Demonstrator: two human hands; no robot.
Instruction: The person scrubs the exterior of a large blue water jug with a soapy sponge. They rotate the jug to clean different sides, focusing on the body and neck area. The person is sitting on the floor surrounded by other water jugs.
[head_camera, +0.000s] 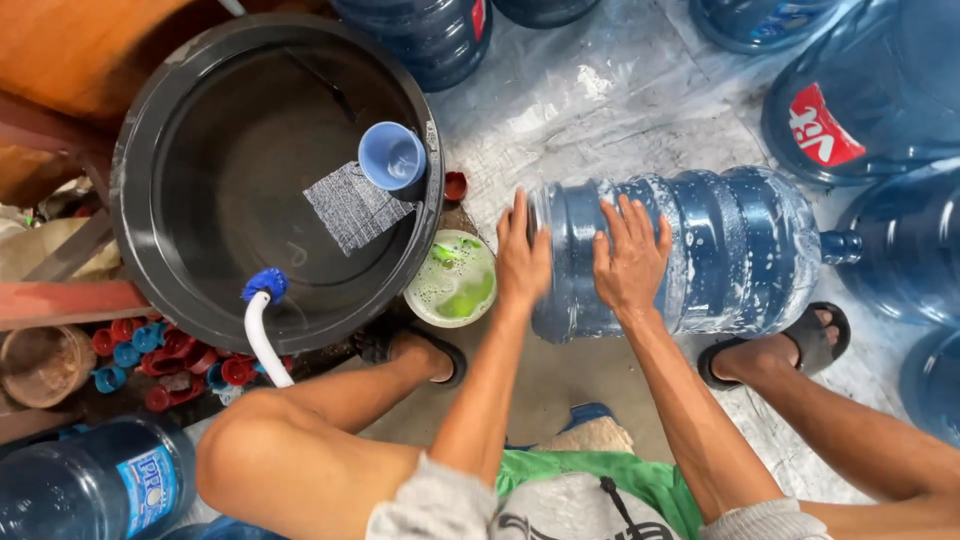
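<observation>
A big blue water jug (720, 250) lies on its side on the wet floor in front of me, neck pointing right, with soapy foam on its wall. My left hand (522, 262) presses flat against the jug's base at its left end. My right hand (630, 262) rests spread on top of the jug near that same end. Both hands touch the jug; neither is closed around it.
A large black basin (150, 150) of water holds a blue cup (391, 155), a grey cloth (352, 205) and a white hose (262, 335). A small bowl of green soapy liquid (452, 280) sits beside it. More blue jugs (850, 100) surround me; loose caps (170, 360) lie left.
</observation>
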